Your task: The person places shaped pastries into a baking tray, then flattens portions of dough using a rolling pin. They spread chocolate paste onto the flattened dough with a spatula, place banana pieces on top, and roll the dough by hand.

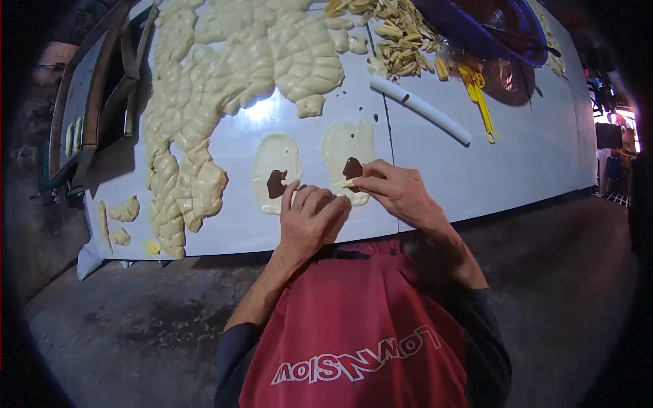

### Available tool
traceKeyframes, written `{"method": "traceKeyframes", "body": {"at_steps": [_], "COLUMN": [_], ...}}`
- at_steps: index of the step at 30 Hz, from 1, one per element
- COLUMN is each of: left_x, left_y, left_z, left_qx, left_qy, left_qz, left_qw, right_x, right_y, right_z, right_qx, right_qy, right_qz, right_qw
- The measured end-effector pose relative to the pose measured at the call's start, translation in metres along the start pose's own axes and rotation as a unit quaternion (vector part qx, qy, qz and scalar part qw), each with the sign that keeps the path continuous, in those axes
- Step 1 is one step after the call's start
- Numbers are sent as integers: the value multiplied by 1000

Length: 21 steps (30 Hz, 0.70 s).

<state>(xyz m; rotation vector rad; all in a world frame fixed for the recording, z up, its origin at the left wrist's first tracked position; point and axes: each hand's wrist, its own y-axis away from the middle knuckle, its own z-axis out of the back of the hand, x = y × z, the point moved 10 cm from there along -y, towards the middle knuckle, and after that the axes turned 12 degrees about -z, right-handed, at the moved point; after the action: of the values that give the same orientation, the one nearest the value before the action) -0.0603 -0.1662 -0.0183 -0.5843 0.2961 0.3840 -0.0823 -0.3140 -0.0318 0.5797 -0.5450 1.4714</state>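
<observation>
Premises appear to be a bakery workshop. Basis: a long white desk (503, 160) carries a broad mass of portioned dough (238, 61), far exceeding household quantity. Also noted on it: two flattened dough ovals (277, 153) bearing dark paste (276, 183), a white rolling rod (422, 110) and a large blue basin (445, 27). The worker wears a red apron (354, 313). Floor (136, 313) is bare, grey and stained; the walls (41, 149) are dark and rough-looking.
</observation>
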Motion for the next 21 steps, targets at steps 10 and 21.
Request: {"method": "traceKeyframes", "body": {"at_steps": [10,21], "left_x": [3,47], "left_y": [-9,-20], "left_z": [-17,-14], "left_qx": [21,14], "left_qy": [33,67], "left_qz": [-47,159], "left_qw": [998,985], "right_x": [-13,-63], "right_y": [22,8], "right_z": [-6,11], "right_qx": [-9,-61], "right_qy": [78,-91], "right_qz": [-19,-221], "right_qw": [997,969]}}
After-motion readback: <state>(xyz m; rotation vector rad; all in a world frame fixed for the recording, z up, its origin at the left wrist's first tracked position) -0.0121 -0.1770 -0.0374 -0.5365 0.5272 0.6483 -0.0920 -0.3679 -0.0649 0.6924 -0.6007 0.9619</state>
